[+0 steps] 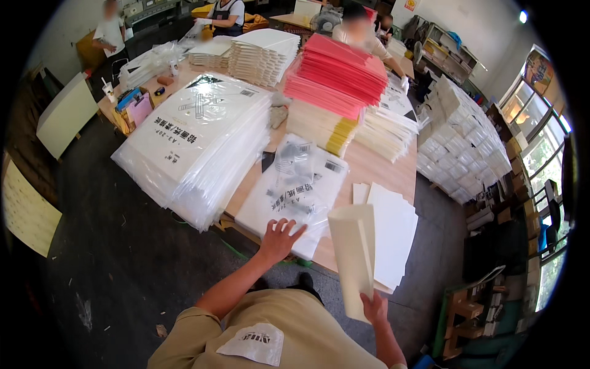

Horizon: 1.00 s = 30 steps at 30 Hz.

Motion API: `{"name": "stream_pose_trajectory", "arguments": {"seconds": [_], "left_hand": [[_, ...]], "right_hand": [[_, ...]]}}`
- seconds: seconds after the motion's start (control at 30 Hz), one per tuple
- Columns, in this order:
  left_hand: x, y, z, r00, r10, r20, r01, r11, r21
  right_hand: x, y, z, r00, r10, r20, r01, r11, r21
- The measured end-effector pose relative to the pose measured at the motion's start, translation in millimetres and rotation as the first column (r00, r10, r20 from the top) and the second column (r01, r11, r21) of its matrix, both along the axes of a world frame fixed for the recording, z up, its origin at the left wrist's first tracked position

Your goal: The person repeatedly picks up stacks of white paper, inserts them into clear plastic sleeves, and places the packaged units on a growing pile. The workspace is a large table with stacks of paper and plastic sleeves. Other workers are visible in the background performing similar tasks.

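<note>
My left hand [278, 241] has its fingers spread over the near edge of a clear plastic paper bag [252, 212] with black print, which lies flat on the table. A crumpled piece of clear plastic [294, 161] rests on top of that bag. In my right hand [374, 307] is a curled bundle of cream paper sheets [351, 252], gripped by its lower end and raised at the table's front edge. Just beyond it, white paper sheets [394, 230] lie slightly fanned on the wooden table [402, 175].
A tall pile of printed plastic bags [190, 141] stands left. Pink-red packs [338, 71] are stacked at centre, near white paper stacks [261, 55]. Wrapped white bundles [461, 141] fill the right side. A co-worker [362, 37] stands across the table; other people are farther back.
</note>
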State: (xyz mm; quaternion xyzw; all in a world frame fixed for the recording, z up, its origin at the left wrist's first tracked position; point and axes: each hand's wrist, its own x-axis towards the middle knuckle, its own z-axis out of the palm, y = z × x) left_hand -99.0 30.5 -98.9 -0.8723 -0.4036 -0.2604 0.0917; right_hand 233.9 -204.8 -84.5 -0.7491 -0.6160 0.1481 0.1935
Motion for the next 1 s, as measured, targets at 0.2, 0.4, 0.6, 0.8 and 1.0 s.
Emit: {"name": "stream_pose_trajectory", "arguments": {"seconds": [0.2, 0.4, 0.6, 0.8, 1.0], "left_hand": [[11.4, 68.5, 64.0, 0.886, 0.077, 0.457, 0.036, 0.971, -0.234], [26.9, 71.6, 79.8, 0.937, -0.045, 0.346, 0.115, 0.976, -0.183], [39.6, 54.0, 85.6, 0.975, -0.059, 0.215, 0.109, 0.968, -0.227], [82.4, 17.5, 63.2, 0.96, -0.276, 0.051, 0.28, 0.924, -0.259], [89.8, -7.4, 69.1, 0.929, -0.369, -0.007, 0.353, 0.895, -0.273]], "right_hand": [[-0.7, -31.5, -29.4, 0.979, 0.164, 0.123, -0.183, 0.97, 0.162], [-38.7, -3.2, -49.1, 0.975, 0.17, 0.141, -0.203, 0.943, 0.265], [-44.6, 39.9, -79.2, 0.983, 0.113, 0.147, -0.136, 0.978, 0.155], [-62.8, 65.5, -59.6, 0.976, 0.079, 0.205, -0.093, 0.994, 0.062], [-79.0, 117.2, -36.8, 0.978, 0.087, 0.192, -0.091, 0.996, 0.014]]}}
